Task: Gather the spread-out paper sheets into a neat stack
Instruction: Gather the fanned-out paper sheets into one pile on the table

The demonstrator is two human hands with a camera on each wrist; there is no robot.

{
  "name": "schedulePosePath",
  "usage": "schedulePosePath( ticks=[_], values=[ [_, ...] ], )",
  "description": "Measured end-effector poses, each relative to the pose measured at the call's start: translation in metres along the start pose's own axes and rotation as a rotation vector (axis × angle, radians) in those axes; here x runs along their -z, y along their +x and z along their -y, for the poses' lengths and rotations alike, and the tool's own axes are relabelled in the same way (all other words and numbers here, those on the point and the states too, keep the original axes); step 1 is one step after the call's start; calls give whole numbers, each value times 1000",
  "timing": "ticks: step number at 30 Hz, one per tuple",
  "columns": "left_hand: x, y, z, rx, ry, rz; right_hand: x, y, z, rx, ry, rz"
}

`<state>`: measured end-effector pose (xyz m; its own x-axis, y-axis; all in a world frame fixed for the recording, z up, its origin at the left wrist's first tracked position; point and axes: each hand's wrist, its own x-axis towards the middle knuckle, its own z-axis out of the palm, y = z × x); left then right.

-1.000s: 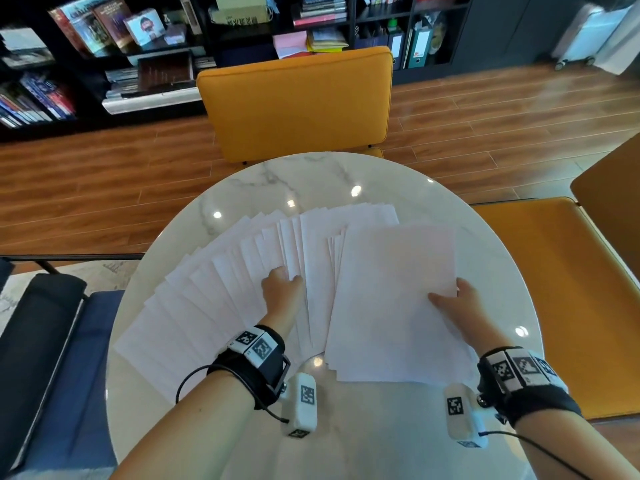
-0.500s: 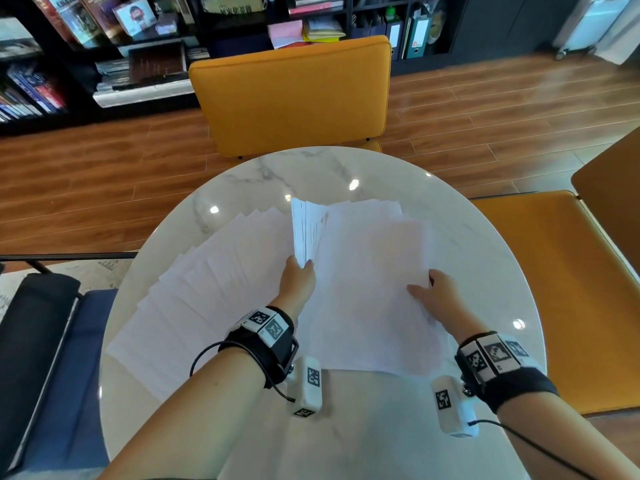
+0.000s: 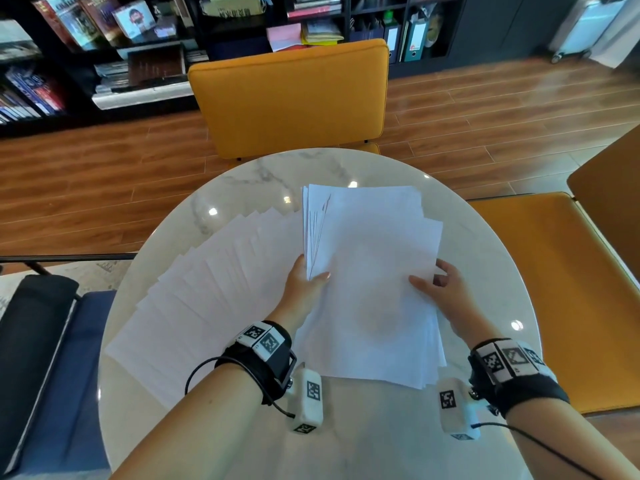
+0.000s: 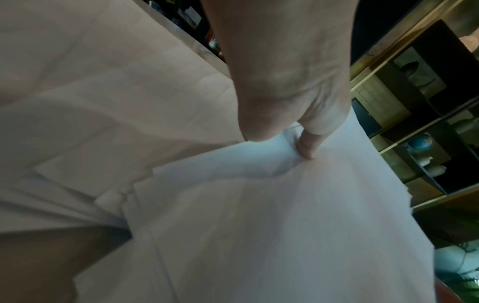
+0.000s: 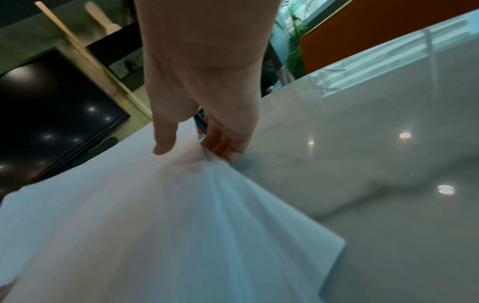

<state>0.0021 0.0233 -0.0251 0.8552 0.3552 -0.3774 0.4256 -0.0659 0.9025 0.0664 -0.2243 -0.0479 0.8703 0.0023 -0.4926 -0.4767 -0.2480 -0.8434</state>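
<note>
White paper sheets [image 3: 214, 289] lie fanned out over the left half of the round marble table [image 3: 346, 438]. On the right lies a thicker, uneven paper stack [image 3: 374, 306]. My left hand [image 3: 311, 275] grips a bundle of sheets at its near left edge, thumb on top, and holds it against the stack's left side. In the left wrist view the left hand [image 4: 293, 131] has its thumb pressed on the paper and its fingers hidden beneath. My right hand [image 3: 433, 277] pinches the stack's right edge. The right wrist view shows the right hand [image 5: 194, 145] with thumb above and fingers below.
A yellow chair [image 3: 291, 98] stands at the table's far side and another yellow seat [image 3: 554, 289] at the right. A blue and black chair [image 3: 52, 358] is at the left. Bare marble shows near me and along the right rim. Bookshelves [image 3: 138, 46] line the back wall.
My left hand lifted a bundle from the middle of the fan and swung it rightward onto the right stack. My right hand shifted from lying on the stack to pinching its right edge.
</note>
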Motion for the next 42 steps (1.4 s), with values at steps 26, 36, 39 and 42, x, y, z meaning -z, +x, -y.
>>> schedulePosePath(
  ticks=[26, 36, 39, 42],
  values=[
    [73, -6, 28, 307, -195, -383, -24, -13, 10, -55, -117, 101],
    [72, 8, 27, 395, -174, -338, -34, -11, 22, -10, -185, 114],
    [65, 11, 23, 385, -130, -286, -38, -9, 23, 2, -205, 143],
    [57, 13, 17, 376, -85, -267, -45, -7, 24, 21, -249, 173]
  ],
)
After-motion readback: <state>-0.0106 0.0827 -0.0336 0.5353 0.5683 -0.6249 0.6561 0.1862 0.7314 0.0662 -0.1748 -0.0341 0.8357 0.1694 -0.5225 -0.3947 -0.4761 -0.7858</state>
